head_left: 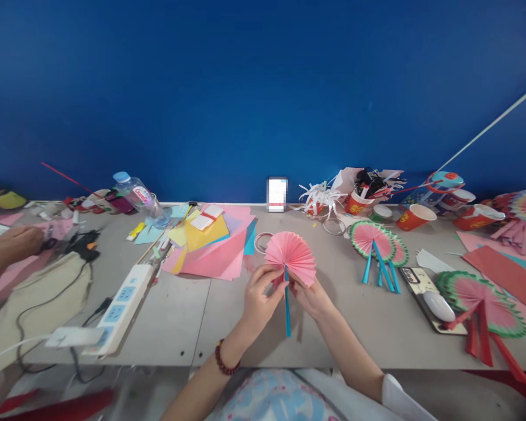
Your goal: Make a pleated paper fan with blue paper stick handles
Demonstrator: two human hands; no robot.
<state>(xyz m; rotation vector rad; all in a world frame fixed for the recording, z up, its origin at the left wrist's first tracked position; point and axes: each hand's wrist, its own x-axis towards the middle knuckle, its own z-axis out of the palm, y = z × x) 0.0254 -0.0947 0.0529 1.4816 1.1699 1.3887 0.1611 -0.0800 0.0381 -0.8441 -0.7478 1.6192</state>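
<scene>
Between my hands is a pink pleated paper fan (291, 250), spread out in a near half circle, with a blue paper strip (288, 316) hanging straight down from its base. My left hand (263, 289) pinches the fan's base from the left, thumb near the top of the strip. On the other side my right hand (305, 295) grips the lower right edge, its fingers partly hidden behind the paper. The fan is held above the grey table. Just behind it lies a roll of tape (263, 242).
Left are stacked coloured paper (219, 257), a power strip (125, 307), a bottle (140, 196) and another person's hand (24, 241). Right are finished-looking fans (372, 241), a phone (421, 286) with a mouse (438, 305), and paper cups (415, 217). A blue wall (245, 105) stands behind.
</scene>
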